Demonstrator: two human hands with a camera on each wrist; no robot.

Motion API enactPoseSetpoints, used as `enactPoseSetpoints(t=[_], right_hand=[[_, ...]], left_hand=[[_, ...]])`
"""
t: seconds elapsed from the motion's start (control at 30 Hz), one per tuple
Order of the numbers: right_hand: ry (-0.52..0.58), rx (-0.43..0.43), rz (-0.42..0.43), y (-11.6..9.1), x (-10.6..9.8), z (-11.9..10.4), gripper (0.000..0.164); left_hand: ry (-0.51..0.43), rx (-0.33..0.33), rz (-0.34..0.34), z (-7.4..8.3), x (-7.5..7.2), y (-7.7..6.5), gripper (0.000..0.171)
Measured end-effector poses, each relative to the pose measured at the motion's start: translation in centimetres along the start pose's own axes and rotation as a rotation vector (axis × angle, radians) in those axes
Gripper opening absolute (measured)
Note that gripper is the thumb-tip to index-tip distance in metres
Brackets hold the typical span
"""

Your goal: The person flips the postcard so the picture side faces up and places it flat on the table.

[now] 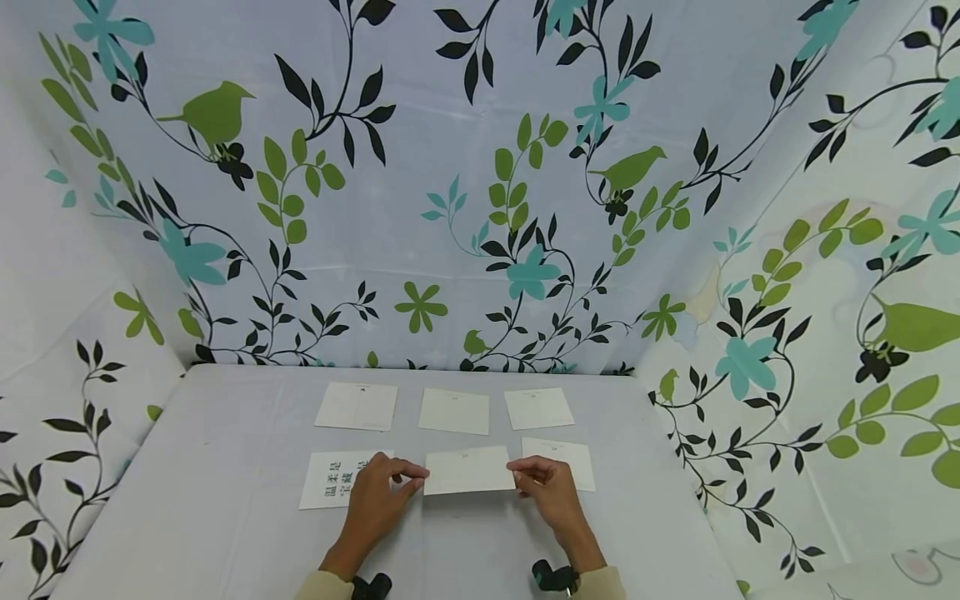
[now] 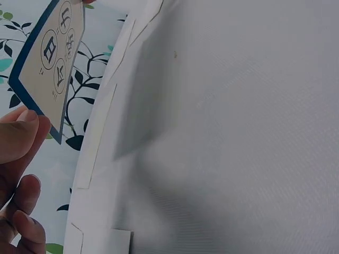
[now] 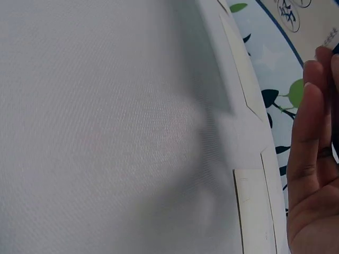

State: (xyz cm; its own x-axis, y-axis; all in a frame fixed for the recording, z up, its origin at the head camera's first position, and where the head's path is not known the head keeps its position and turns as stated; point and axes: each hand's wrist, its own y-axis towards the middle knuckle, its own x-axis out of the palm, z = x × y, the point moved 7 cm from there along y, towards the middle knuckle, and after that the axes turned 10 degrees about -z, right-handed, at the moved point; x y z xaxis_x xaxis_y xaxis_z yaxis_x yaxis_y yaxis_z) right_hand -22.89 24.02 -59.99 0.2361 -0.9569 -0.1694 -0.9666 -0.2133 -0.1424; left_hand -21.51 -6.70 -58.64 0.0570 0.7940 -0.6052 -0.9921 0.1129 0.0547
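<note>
Both hands hold a cream-coloured card (image 1: 468,472) by its two short sides, above the table. At its left edge, the thumb and fingers of my left hand (image 1: 378,500) pinch it. My right hand (image 1: 552,493) pinches the right edge. The face turned to my head camera is nearly plain, with a small mark near the top. In the left wrist view, the card's other face (image 2: 39,79) has a blue border and circled dark characters. Part of that printed face (image 3: 315,24) also appears in the right wrist view, beside the right hand (image 3: 312,159).
Behind stands a row of three pale cards: left (image 1: 356,407), middle (image 1: 453,412) and right (image 1: 538,408). A card with black characters (image 1: 318,487) lies partly behind the left hand, another pale card (image 1: 576,460) behind the right. Leaf-patterned cloth (image 1: 420,250) rises beyond the table (image 1: 225,467).
</note>
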Motion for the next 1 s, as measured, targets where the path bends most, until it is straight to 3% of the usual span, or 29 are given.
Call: enactPoseSetpoints(t=[0.57, 0.8, 1.0], right_hand=[[0.062, -0.041, -0.057, 0.0, -0.2, -0.7, 0.023], [0.023, -0.041, -0.061, 0.2, 0.0, -0.5, 0.006], [0.004, -0.068, -0.079, 0.2, 0.5, -0.5, 0.008]], left_hand=[[-0.080, 0.011, -0.058, 1.2, -1.1, -0.2, 0.024], [-0.083, -0.013, -0.088, 1.0, -0.8, -0.2, 0.022], [-0.104, -0.025, -0.098, 0.9, -0.5, -0.2, 0.019]])
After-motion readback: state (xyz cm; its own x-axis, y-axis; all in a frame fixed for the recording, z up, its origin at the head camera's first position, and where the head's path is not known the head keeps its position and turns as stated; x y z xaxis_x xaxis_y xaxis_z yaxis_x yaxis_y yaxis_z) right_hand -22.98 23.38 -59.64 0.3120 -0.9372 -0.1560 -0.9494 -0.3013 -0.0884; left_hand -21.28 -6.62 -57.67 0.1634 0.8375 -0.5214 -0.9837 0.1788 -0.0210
